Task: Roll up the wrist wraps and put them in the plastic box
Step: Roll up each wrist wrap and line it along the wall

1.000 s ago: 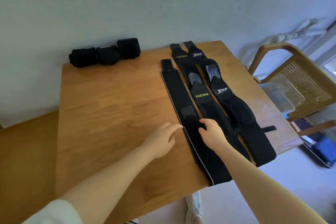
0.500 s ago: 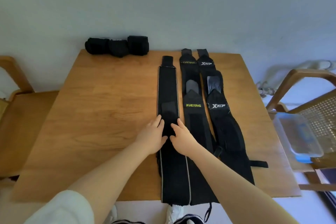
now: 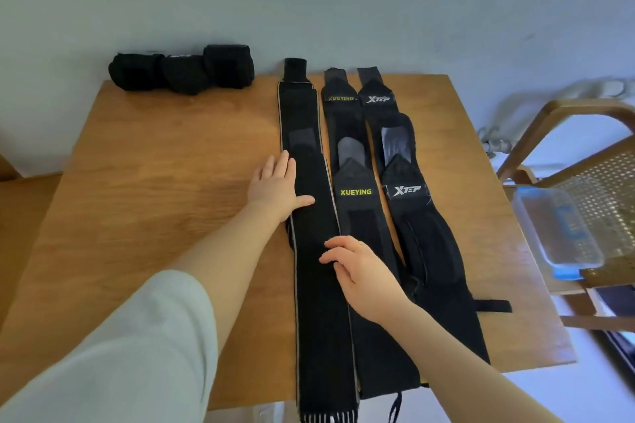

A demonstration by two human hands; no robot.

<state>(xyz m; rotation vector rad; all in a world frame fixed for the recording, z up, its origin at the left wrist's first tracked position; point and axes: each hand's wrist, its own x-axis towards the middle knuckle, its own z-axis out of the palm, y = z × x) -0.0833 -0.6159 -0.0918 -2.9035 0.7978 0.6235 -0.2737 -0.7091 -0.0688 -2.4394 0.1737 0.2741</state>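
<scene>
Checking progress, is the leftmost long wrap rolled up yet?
No. The leftmost wrap lies spread flat along the table.

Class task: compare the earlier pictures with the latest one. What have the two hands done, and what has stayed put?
The left hand slid away up the left wrap, lying flat; the right hand drew back toward the person, fingertips touching it. Neither grips. The three rolled wraps and plastic box stayed put.

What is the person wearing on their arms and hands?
The left arm has a pale, whitish sleeve pushed up, so the forearm and left hand are bare. The right arm shows no sleeve at all in this view. The right hand wears a thin gold-coloured ring on one of its fingers. No gloves, watch or bracelets show.
</scene>
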